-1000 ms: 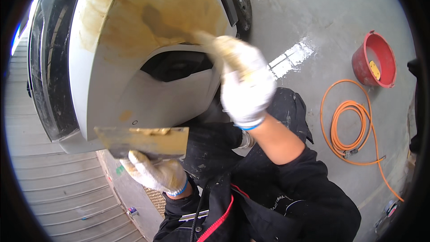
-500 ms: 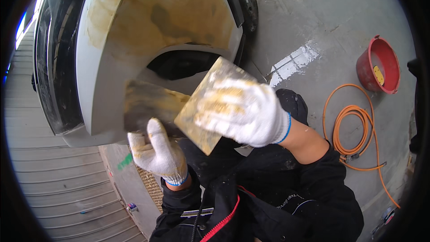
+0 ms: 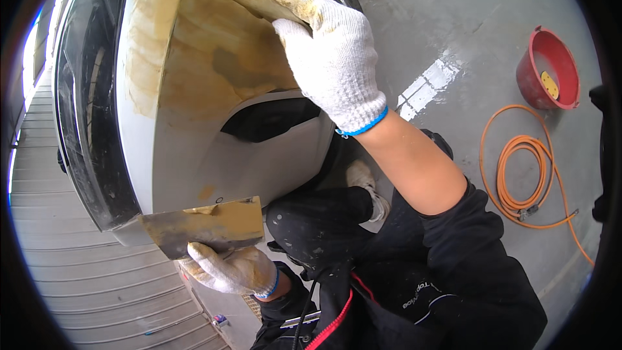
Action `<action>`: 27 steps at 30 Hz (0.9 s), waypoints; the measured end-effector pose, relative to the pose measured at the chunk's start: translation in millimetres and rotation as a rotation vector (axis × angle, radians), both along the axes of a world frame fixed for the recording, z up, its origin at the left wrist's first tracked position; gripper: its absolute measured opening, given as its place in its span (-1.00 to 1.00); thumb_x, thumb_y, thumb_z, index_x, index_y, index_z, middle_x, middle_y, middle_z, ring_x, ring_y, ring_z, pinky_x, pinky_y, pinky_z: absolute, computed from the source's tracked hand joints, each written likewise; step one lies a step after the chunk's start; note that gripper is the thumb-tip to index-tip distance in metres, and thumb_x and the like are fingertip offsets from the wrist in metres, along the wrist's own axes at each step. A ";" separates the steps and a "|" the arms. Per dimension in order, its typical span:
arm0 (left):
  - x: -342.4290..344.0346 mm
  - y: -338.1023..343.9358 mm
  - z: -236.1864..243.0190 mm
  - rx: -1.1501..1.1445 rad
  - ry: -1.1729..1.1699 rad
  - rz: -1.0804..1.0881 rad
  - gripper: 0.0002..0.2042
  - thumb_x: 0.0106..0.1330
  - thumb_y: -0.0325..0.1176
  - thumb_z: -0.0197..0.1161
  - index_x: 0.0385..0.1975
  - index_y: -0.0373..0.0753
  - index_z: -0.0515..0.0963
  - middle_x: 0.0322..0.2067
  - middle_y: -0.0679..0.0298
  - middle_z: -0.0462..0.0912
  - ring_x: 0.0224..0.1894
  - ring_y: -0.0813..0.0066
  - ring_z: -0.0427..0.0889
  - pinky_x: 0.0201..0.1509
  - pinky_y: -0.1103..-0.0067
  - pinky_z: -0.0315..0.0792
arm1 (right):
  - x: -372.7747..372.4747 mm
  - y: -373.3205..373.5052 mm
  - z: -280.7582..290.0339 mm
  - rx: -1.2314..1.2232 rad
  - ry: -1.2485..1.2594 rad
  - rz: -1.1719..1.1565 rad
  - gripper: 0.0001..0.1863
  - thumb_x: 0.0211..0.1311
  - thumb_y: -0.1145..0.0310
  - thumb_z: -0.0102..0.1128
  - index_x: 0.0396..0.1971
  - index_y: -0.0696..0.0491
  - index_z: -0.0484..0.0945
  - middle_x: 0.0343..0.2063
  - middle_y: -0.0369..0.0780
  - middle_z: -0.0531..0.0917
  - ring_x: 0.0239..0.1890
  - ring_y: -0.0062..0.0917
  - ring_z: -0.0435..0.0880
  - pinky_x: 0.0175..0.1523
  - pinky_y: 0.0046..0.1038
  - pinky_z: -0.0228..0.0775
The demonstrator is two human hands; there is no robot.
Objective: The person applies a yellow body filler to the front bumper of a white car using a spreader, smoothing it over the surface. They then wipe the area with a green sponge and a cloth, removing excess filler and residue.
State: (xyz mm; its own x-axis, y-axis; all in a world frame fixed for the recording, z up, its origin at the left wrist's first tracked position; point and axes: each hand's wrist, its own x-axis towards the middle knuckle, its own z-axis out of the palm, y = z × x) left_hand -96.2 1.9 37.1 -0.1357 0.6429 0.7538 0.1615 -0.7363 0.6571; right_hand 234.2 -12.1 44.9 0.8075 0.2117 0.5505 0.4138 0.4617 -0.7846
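In my right hand (image 3: pixel 337 58), gloved in white knit, is a flat putty spreader (image 3: pixel 264 4), gripped between thumb and fingers. Its edge meets or nearly meets the upper part of a light car body panel (image 3: pixel 172 178), which is coated with tan filler (image 3: pixel 197 68) showing darker patches. Lower down, my gloved left hand (image 3: pixel 233 271) supports a flat rectangular putty plate (image 3: pixel 220 221), thumb on top and fingers beneath. Tan putty is smeared over the plate's upper face, and grey metal shows along its lower edge. A dark recess (image 3: pixel 269 120) opens in the panel below the filler.
Dark glass (image 3: pixel 91 97) borders the panel on the left, beside ribbed grey sheeting (image 3: pixel 84 272). On the floor at right stand a red bucket (image 3: pixel 531 74) with a yellow pad (image 3: pixel 549 84) inside and a coiled orange hose (image 3: pixel 502 178). My knee is bent close to the car.
My right hand has moved up and away from the plate, carrying the spreader to the filler-coated panel. My left hand has lowered with the plate. The view has shifted slightly.
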 end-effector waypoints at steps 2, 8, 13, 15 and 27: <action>0.8 -2.7 0.0 -0.022 -0.065 0.091 -0.48 0.57 -0.24 0.38 0.44 -0.29 0.50 0.29 -0.15 0.54 0.26 -0.04 0.72 0.21 0.33 0.78 | -2.8 -2.1 8.8 0.024 -0.019 0.035 -0.72 0.37 0.56 0.38 0.05 0.17 0.81 -0.10 -0.10 0.90 -0.06 -0.50 0.88 0.10 -0.51 0.66; -16.0 3.5 -7.0 -0.060 -0.072 0.044 -0.55 0.65 -0.27 0.26 0.45 -0.25 0.49 0.25 -0.03 0.57 0.33 0.10 0.68 0.24 0.37 0.77 | -3.8 -10.1 20.5 -0.162 -0.048 -0.082 -0.67 0.34 0.43 0.40 0.07 0.13 0.82 -0.10 -0.08 0.89 -0.10 -0.39 0.90 0.05 -0.43 0.68; -35.7 22.3 -10.1 0.175 0.255 0.115 -0.55 0.65 -0.31 0.25 0.45 -0.27 0.49 0.33 -0.06 0.54 0.38 0.01 0.64 0.30 0.27 0.74 | -18.4 -2.8 21.9 -0.043 -0.091 -0.162 -0.75 0.30 0.53 0.32 -0.08 0.11 0.85 -0.19 -0.09 0.87 -0.15 -0.25 0.88 0.02 -0.34 0.71; -40.2 23.7 -5.6 0.240 0.350 0.235 -0.53 0.61 -0.31 0.30 0.45 -0.28 0.48 0.38 -0.09 0.52 0.39 -0.06 0.62 0.34 0.20 0.71 | -33.6 -2.3 22.1 -0.010 -0.093 -0.152 -0.71 0.35 0.53 0.33 0.02 0.13 0.84 -0.15 -0.08 0.89 -0.12 -0.34 0.90 0.02 -0.46 0.69; -42.5 19.7 14.3 0.699 0.798 0.448 -0.37 0.50 -0.27 0.44 0.49 -0.31 0.38 0.40 -0.19 0.49 0.40 -0.20 0.58 0.41 0.08 0.65 | -88.7 -17.5 4.2 0.102 -0.228 -0.177 -0.75 0.32 0.58 0.33 -0.03 0.17 0.80 -0.21 -0.15 0.85 -0.16 -0.38 0.85 0.00 -0.40 0.74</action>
